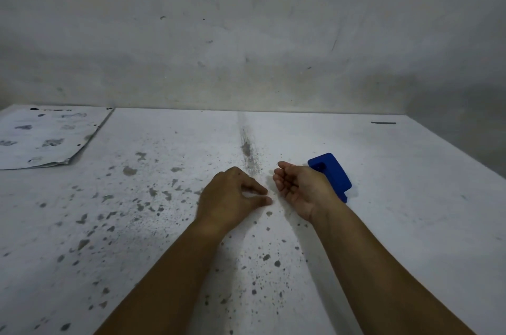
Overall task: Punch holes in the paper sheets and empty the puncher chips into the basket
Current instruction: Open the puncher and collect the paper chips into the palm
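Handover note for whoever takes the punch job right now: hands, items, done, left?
Left hand: palm down on the table, thumb and forefinger pinched; what they hold is too small to tell.
Right hand: palm up, cupped, open.
Blue puncher: on the table just behind the right hand.
Paper sheets: stacked far left.
Basket: not in view.
Done: cannot tell.
Left: chips to the basket.

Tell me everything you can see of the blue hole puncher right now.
The blue hole puncher looks like solid-coloured plastic or painted metal, with a smooth flat top and a small lip at its near end. It sits on the white speckled table, right of centre. The cupped, palm-up right hand hides its left edge; whether they touch is unclear.
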